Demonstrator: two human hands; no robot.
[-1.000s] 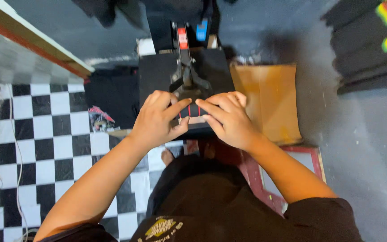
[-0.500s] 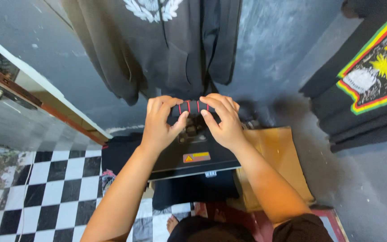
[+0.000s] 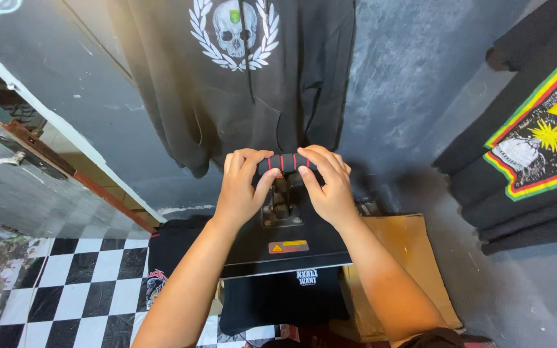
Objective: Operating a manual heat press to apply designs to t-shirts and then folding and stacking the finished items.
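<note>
The grip of both hands is closed around the black handle (image 3: 286, 162) (marked with red bands) of a heat press: the left hand (image 3: 243, 187) is wrapped on its left end, the right hand (image 3: 327, 187) on its right end, thumbs pressed toward the middle. The upper plate (image 3: 288, 248) of the press is seen raised, tilted over a black garment (image 3: 282, 296) laid beneath it. A black hoodie (image 3: 240, 77) is hung on the wall behind, and a cardboard box (image 3: 407, 258) is set just beside the press.
</note>
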